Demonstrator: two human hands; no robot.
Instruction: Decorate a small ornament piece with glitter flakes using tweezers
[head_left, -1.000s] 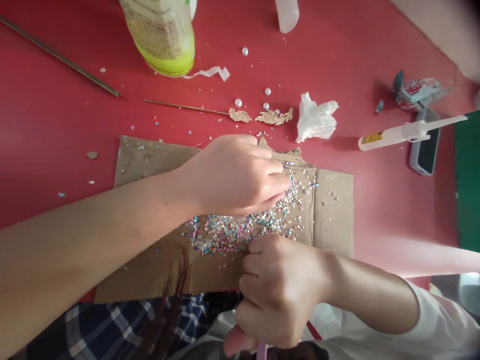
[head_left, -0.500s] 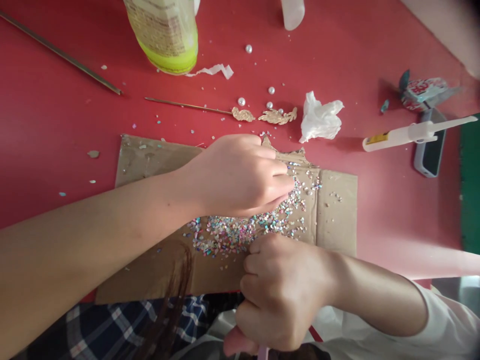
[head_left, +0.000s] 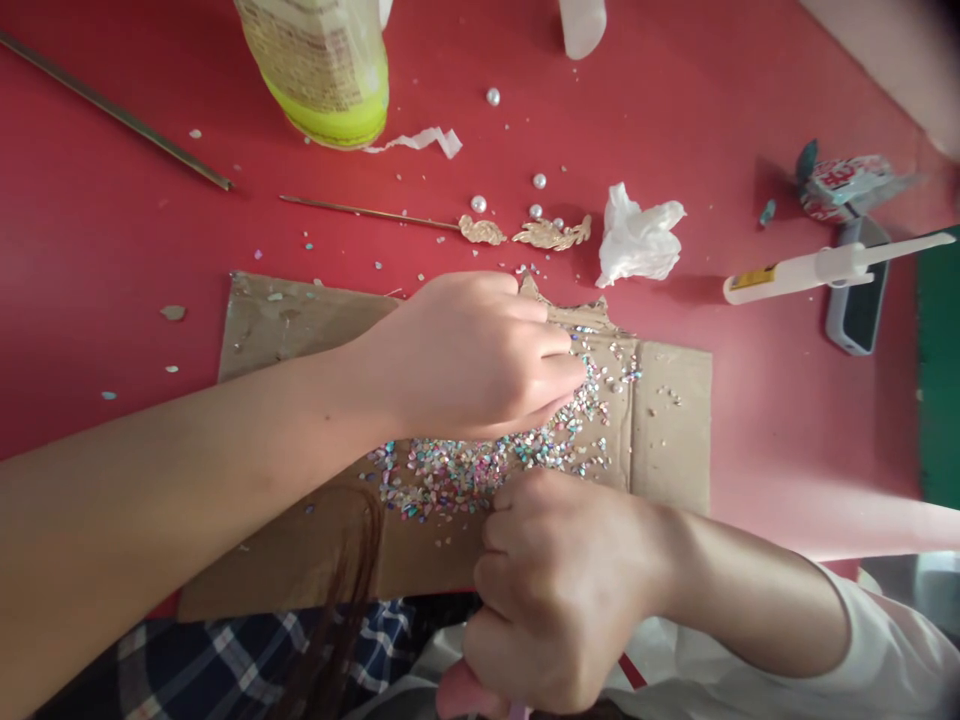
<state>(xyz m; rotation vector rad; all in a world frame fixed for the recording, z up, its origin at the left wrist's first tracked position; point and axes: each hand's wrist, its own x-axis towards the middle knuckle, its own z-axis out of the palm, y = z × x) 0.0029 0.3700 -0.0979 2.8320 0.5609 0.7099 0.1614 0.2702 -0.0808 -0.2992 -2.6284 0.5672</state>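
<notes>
My left hand (head_left: 480, 355) reaches in from the left, back up, over a sheet of brown cardboard (head_left: 671, 430). Its fingers curl down at small iridescent chips (head_left: 450, 475), which look like crushed shell; whatever the fingertips hold is hidden. My right hand (head_left: 559, 590) is a fist at the cardboard's near edge, its knuckles beside the chips. Below its thumb a bit of something lilac (head_left: 517, 711) shows at the frame's bottom, too little to name. Beyond the cardboard lie a thin metal hairpin stick (head_left: 367, 212) and gold leaf-shaped pieces (head_left: 553, 233).
On the red table (head_left: 660, 120) are several pearl beads (head_left: 478, 204), a crumpled white tissue (head_left: 640, 236), and a bottle with a yellow-green base (head_left: 322, 80). A glue bottle with a long nozzle (head_left: 795, 275) lies over a phone-like device (head_left: 857, 310). Another metal rod (head_left: 120, 112) is at left.
The view has shifted slightly, so the cardboard and table items appear a little further left. Both hands keep nearly the same pose over the chips.
</notes>
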